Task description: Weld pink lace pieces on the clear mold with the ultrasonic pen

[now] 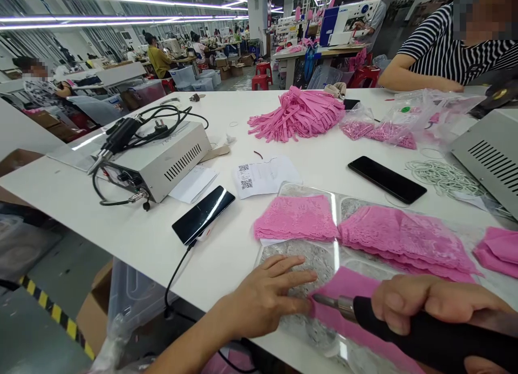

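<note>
My left hand (277, 290) rests with its fingers spread on the clear-covered work surface, fingertips at the left edge of a flat pink fabric piece (352, 293). My right hand (429, 304) is wrapped around a black-handled tool with a pointed metal tip (343, 307). Its tip meets that piece's left edge, close to my left fingers. Just beyond lie a small stack of pink lace pieces (297, 217) and a longer stack of scalloped pink lace (404, 236). A folded pink piece (499, 250) sits at the far right.
A grey box (174, 153) with a cabled black tool on top stands at left. Around it are a plugged-in phone (203, 215) and a printed paper (265, 177). Further back lie pink straps (297, 115), bagged pink parts and another phone (386, 178). A person in stripes sits opposite.
</note>
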A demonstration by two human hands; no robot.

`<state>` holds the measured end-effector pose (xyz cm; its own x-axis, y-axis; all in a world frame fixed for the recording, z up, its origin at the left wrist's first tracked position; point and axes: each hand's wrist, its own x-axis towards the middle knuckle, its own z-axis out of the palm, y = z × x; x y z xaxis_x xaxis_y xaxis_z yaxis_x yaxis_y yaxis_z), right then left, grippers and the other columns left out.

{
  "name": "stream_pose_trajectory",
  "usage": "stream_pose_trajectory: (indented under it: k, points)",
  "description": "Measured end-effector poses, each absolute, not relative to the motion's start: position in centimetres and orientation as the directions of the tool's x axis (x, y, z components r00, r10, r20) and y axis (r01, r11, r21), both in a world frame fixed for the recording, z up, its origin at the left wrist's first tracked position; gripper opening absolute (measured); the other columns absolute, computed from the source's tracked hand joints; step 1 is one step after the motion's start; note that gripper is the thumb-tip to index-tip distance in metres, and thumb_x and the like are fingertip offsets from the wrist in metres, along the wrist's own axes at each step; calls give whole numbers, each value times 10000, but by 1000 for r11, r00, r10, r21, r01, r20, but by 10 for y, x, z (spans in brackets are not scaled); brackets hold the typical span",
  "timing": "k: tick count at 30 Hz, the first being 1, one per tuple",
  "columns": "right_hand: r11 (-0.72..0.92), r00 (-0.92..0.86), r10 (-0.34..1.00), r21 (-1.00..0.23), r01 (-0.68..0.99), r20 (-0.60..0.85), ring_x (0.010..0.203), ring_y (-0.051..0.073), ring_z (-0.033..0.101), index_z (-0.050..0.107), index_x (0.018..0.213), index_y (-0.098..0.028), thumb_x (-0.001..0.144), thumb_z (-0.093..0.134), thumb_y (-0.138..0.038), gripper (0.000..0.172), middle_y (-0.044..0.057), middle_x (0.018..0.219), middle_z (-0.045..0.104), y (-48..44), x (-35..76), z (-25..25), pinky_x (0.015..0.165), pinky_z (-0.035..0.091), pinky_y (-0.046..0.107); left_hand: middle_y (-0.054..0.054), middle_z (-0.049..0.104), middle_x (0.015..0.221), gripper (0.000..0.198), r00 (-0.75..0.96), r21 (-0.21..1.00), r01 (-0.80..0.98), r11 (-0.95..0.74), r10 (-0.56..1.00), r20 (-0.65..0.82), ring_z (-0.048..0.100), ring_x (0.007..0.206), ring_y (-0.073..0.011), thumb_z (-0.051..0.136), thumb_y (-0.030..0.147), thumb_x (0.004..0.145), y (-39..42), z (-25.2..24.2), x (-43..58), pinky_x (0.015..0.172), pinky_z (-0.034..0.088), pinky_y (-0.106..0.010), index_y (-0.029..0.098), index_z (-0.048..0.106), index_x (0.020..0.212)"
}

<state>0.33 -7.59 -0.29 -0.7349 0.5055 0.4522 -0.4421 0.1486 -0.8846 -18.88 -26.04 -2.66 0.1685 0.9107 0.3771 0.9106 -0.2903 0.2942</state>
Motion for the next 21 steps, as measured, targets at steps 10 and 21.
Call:
stream_pose_trajectory:
  k: [10, 21]
  points:
    - [142, -731, 487, -869, -474, 478, 509, 201, 531, 580, 937, -300, 861, 532, -438, 165, 29, 718, 581, -86, -7, 0, 484, 549, 386, 6, 553, 1343, 311, 161, 260, 927, -269, 914, 372, 396, 1334, -218, 508, 43, 792, -259, -25, -187, 1068, 352, -378, 236, 681, 963]
    - [138, -751, 493, -892, -431, 439, 575, 211, 565, 559, 899, -301, 852, 548, -371, 85, 20, 703, 572, -96, -12, 11, 539, 568, 371, -4, 543, 1349, 349, 146, 283, 921, -267, 911, 385, 362, 1357, -219, 464, 6, 797, -259, -26, -186, 1066, 360, -384, 226, 674, 968]
